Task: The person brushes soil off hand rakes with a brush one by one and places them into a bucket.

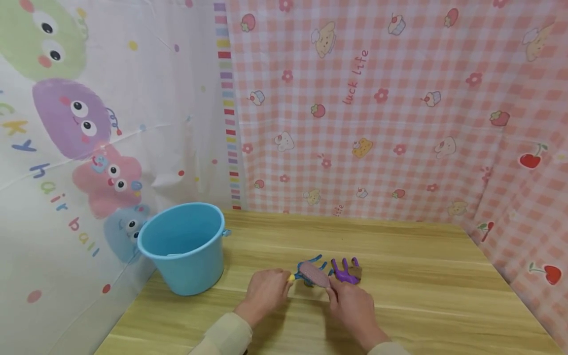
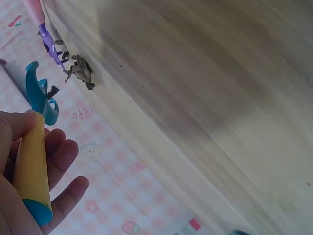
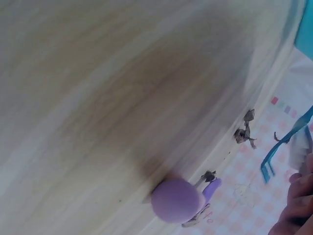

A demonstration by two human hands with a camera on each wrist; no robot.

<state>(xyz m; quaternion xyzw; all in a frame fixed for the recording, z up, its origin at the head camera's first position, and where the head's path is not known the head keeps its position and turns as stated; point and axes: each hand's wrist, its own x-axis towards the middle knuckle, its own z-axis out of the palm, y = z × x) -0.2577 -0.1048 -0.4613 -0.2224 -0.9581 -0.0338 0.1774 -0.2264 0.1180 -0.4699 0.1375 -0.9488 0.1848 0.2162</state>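
Observation:
My left hand [image 1: 266, 294] grips the yellow handle [image 2: 32, 161] of a small hand rake with blue tines [image 2: 35, 93]. A bit of dry leaf [image 2: 52, 91] is caught among those tines. My right hand [image 1: 353, 306] holds a small brush by its handle, and the brush's pinkish-grey bristled head [image 1: 314, 274] overlaps the blue tines in the head view. Just beyond the right hand lies a purple hand rake [image 1: 343, 273] on the table. Brown crumpled dry leaves [image 2: 79, 71] lie beside the purple rake's tines.
At the left of the wood-grain table [image 1: 426, 281] stands a light blue bucket [image 1: 195, 271], a handle knob on its rim. Dark crumbs dot the tabletop. A white printed curtain [image 1: 177, 88] hangs at the left, a pink checked one [image 1: 399, 123] behind and at the right.

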